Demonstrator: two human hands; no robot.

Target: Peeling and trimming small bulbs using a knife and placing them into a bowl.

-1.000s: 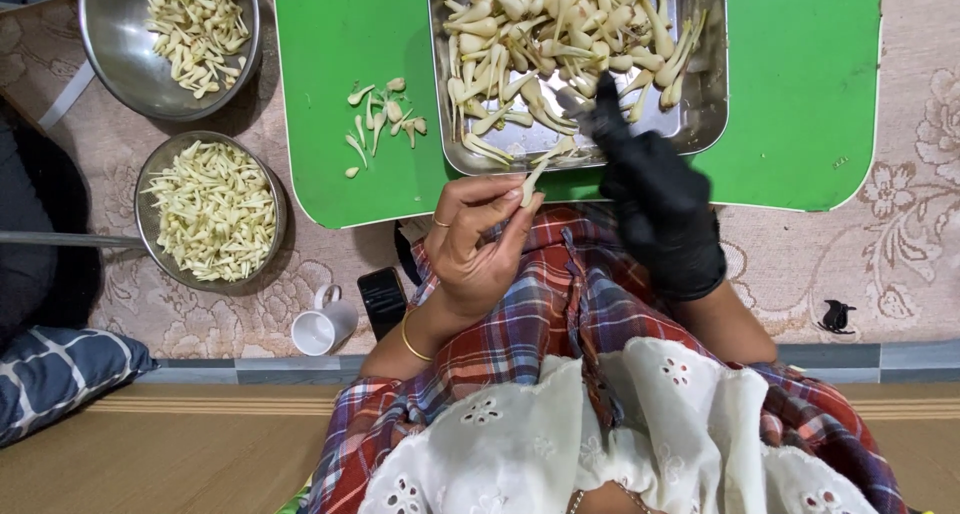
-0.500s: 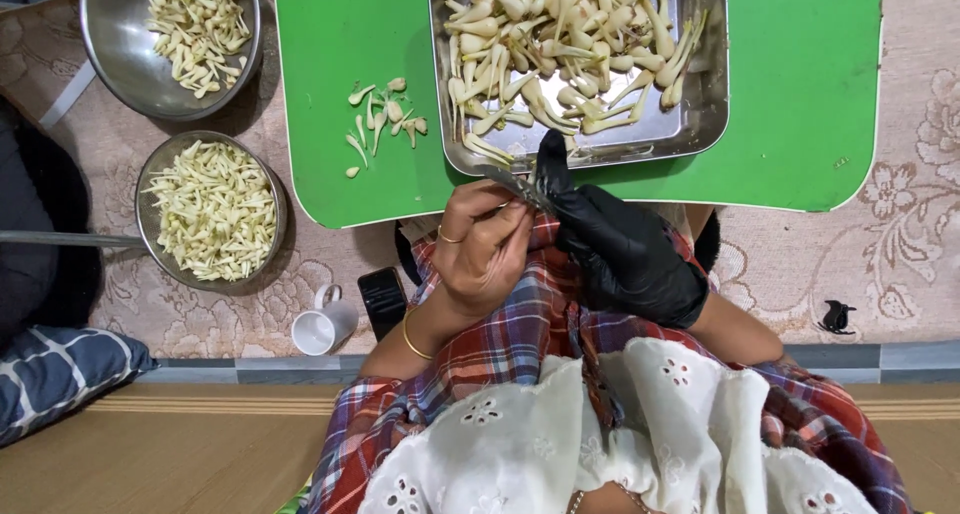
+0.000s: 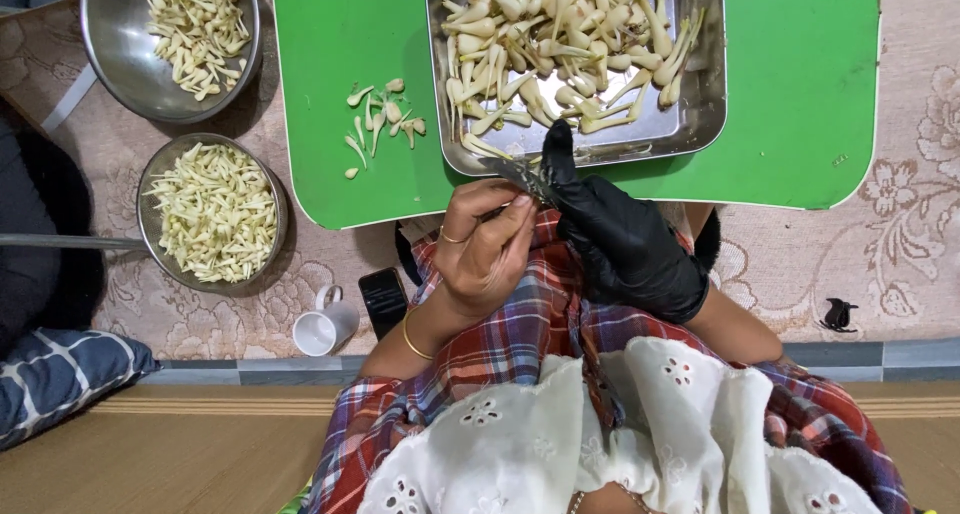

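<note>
Here, at the grip: the left hand (image 3: 487, 249), bare with a ring and a bangle, has its fingers curled shut around a small knife (image 3: 522, 177) whose dark blade points toward the tray's near rim.
Gloved hand: the right hand (image 3: 622, 239), in a black glove, is closed beside the blade with its forefinger stretched up to the rim; whether it pinches a pale piece I cannot tell, since none shows between the fingers.
Landmark: the rectangular steel tray (image 3: 700, 109) on the green board (image 3: 800, 94); both hands meet just below its near-left edge.
Still to do: the tray is heaped with whole pale stalks (image 3: 560, 44), so in my judgement a large share remains.
Already done: left of the tray, off the board, a round steel bowl (image 3: 150, 209) is well filled with thin pale strips (image 3: 212, 209); farther left and up, a second bowl (image 3: 100, 54) holds stubbier pale pieces (image 3: 195, 29).
Trimmings: a small scatter of offcuts (image 3: 380, 114) lies on the board just left of the tray.
Nearby: a white cup (image 3: 322, 326) stands below the tray, off the board.
Change: half a second ago the gloved hand lay lower, its fingers folded against the bare hand; now the forefinger has risen to the tray rim. The bowls, tray and offcuts have not moved.
</note>
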